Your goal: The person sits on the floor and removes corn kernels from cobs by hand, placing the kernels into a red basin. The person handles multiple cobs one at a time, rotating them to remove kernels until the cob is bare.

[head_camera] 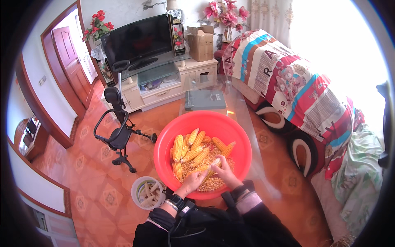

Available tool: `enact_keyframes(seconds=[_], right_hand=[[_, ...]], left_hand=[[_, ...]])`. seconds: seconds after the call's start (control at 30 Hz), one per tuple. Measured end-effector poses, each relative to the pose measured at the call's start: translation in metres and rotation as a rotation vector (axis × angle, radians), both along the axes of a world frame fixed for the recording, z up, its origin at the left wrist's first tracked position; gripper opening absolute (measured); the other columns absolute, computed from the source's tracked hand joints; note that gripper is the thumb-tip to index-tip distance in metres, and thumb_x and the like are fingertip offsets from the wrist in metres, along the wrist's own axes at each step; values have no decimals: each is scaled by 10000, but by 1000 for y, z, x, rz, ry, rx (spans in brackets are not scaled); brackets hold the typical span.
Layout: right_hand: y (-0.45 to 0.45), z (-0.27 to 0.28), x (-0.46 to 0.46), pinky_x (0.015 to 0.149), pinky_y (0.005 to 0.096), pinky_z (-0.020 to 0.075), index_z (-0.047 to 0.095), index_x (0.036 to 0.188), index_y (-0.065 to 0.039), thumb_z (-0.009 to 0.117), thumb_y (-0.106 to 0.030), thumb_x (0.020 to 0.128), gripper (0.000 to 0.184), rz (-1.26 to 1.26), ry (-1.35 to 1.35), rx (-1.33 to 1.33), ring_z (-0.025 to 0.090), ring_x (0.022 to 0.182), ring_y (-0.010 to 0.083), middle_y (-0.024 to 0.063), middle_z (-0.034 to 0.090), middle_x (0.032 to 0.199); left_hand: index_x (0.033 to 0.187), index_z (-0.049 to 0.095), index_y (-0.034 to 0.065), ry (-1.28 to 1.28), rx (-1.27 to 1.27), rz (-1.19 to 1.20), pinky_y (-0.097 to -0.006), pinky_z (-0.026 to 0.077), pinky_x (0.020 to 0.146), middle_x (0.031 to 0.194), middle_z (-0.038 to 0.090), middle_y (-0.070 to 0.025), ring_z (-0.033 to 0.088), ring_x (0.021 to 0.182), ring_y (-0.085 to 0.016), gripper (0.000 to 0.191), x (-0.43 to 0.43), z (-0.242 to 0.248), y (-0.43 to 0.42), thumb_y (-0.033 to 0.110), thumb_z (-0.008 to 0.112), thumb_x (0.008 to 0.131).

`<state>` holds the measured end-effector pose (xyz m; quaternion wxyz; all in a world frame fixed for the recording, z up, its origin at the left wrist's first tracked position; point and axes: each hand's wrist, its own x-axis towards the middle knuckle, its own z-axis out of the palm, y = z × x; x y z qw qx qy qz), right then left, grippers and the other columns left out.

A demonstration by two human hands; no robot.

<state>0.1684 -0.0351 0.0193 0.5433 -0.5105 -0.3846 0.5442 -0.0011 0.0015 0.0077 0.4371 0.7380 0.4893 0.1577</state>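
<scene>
A large red plastic basin [165, 129] stands before me on a glass table. Loose corn kernels [213, 186] cover its bottom, and several ears of yellow corn [193, 153] are heaped toward its far left side. Over the kernels, both hands meet on one ear of corn [210, 173] whose upper end looks pale and partly stripped. My left hand [193, 182] holds it from the lower left. My right hand [226, 174] grips it from the right, with thumb and fingers around the upper part. The fingers hide some of the ear.
Left of the basin, a white plastic bucket [134, 190] on the tiled floor holds bare corncobs [149, 194]. A black wheeled chair [118, 137] stands beyond. A dark flat box [205, 100] is behind the basin, and a covered sofa [287, 83] runs along the right.
</scene>
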Motion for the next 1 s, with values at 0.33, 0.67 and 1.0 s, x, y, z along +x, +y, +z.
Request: enact_keyframes(seconds=[0.33, 0.67, 1.0], right_hand=[[1, -1, -2, 558, 270, 524, 335, 1206, -123, 579, -163, 853, 431, 42, -21, 5, 512, 696, 94, 38, 492, 819], [2, 0, -2, 595, 286, 540, 262, 1290, -112, 569, -128, 851, 536, 15, 34, 60, 531, 809, 119, 51, 483, 934], [2, 1, -3, 535, 269, 521, 313, 1231, -87, 610, -170, 832, 504, -24, 18, 43, 551, 778, 122, 50, 505, 881]], left_hand=[[825, 650, 67, -9, 15, 17, -403, 470, 617, 597, 585, -169, 623, 667, -303, 609, -3, 5, -2, 568, 306, 872], [932, 648, 50, -308, -149, 137, -332, 457, 703, 755, 630, -145, 609, 781, -241, 588, 0, -37, 8, 542, 329, 889], [932, 650, 66, -343, -61, 106, -356, 447, 731, 798, 634, -164, 610, 813, -252, 550, 4, -24, 7, 531, 360, 886]])
